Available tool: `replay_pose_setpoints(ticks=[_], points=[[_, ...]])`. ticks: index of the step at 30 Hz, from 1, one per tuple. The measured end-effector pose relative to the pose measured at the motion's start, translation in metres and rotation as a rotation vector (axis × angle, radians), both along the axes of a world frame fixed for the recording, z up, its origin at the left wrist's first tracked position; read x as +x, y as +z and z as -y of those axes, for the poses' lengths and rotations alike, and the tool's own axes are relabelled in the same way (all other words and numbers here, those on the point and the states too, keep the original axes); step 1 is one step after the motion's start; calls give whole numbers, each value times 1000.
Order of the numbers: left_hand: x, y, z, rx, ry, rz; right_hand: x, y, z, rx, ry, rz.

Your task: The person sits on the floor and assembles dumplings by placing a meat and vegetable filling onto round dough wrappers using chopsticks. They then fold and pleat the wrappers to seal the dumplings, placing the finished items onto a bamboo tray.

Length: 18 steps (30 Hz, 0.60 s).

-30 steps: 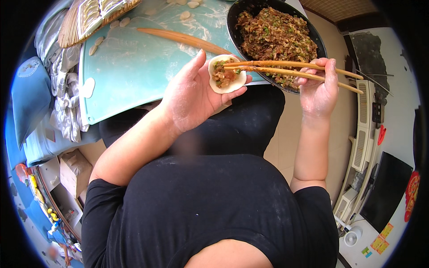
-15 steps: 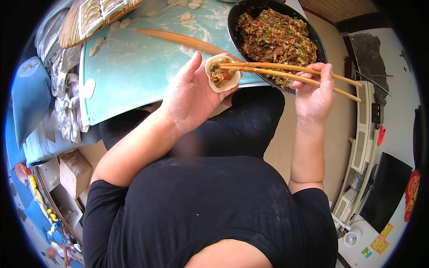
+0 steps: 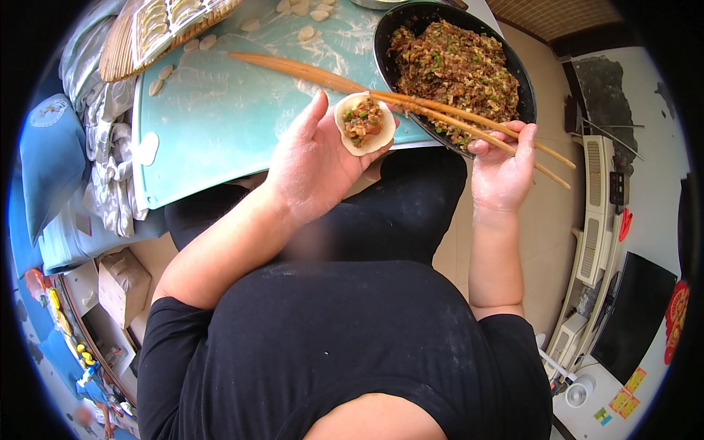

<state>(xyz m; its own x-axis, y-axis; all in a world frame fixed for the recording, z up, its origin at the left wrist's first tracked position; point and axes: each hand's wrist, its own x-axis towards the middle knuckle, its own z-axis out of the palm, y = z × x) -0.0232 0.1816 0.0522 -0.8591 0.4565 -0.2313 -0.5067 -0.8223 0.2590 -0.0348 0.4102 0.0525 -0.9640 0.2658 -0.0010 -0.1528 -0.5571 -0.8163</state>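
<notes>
On the fingers of my left hand point(image 3: 312, 165) rests a round dumpling wrapper point(image 3: 380, 141), its thumb raised to one side. A mound of minced filling with green bits point(image 3: 362, 122) sits in the middle of the wrapper. My right hand point(image 3: 503, 172) grips a pair of wooden chopsticks point(image 3: 458, 116). Their tips lie by the wrapper's upper right edge, apart from the mound. Beyond them is a black pan point(image 3: 381, 55) heaped with brown filling point(image 3: 455, 70). Behind the wrapper a wooden rolling pin point(image 3: 293, 68) lies across the floured green mat point(image 3: 213, 136).
At the upper left a woven tray point(image 3: 117, 51) carries a white divided box of dumplings point(image 3: 156, 33). Several small dough pieces point(image 3: 306, 34) lie on the mat. A flattened white piece point(image 3: 148, 149) is near its left edge. Blue cushions point(image 3: 55, 147) and crumpled grey cloth point(image 3: 110, 161) are beside the table.
The chopstick tips have come off the filling toward the wrapper's upper right edge. My right hand has shifted slightly left and down. The filling stays on the wrapper.
</notes>
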Motion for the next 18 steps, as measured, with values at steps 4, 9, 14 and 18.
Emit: replay_pose_setpoints(ticks=[4,9,14,18], points=[[0,-1,-1,1,19,3,6,-4,0,-26,27,28],[0,-1,0,47,10,-6,4,-5,1,6,45,-2],[-1,-4,2,112,-2,-12,8,-4,4,-26,49,-58],[-1,-5,2,146,-16,-10,6,-9,4,13,53,-11]])
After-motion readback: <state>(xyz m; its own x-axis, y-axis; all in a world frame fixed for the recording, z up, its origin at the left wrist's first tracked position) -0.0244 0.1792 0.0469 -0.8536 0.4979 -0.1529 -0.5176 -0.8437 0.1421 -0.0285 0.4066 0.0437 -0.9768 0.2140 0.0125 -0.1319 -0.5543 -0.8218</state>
